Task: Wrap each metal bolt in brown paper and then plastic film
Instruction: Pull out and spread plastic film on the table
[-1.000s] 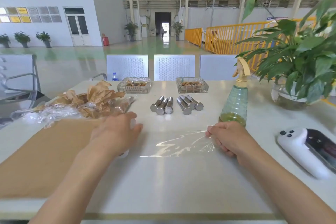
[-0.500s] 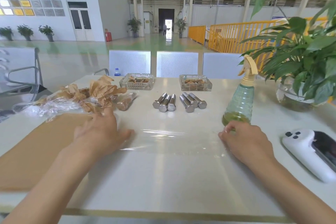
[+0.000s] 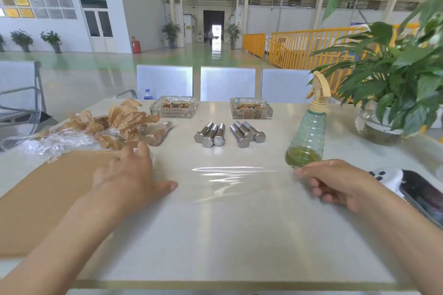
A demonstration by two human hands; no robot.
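Observation:
A sheet of clear plastic film (image 3: 230, 175) lies stretched flat on the white table (image 3: 215, 235) between my hands. My left hand (image 3: 129, 172) arches over the film's left end, covering the roll, which is mostly hidden. My right hand (image 3: 335, 182) has curled fingers pinching the film's right edge. Several bare metal bolts (image 3: 230, 133) lie in two groups beyond the film. One bolt wrapped in brown paper and film (image 3: 158, 135) lies to their left. A flat brown paper sheet (image 3: 48, 187) sits under my left forearm.
A pile of crumpled brown paper and film (image 3: 96, 127) sits at the back left. A green spray bottle (image 3: 306, 136) stands just beyond my right hand. A white handheld device (image 3: 407, 187), a potted plant (image 3: 395, 79) and two glass dishes (image 3: 172, 106) are also here.
My left hand moved left and away while my right hand moved right, drawing the film out wider and flatter across the table. The camera view tilted slightly up.

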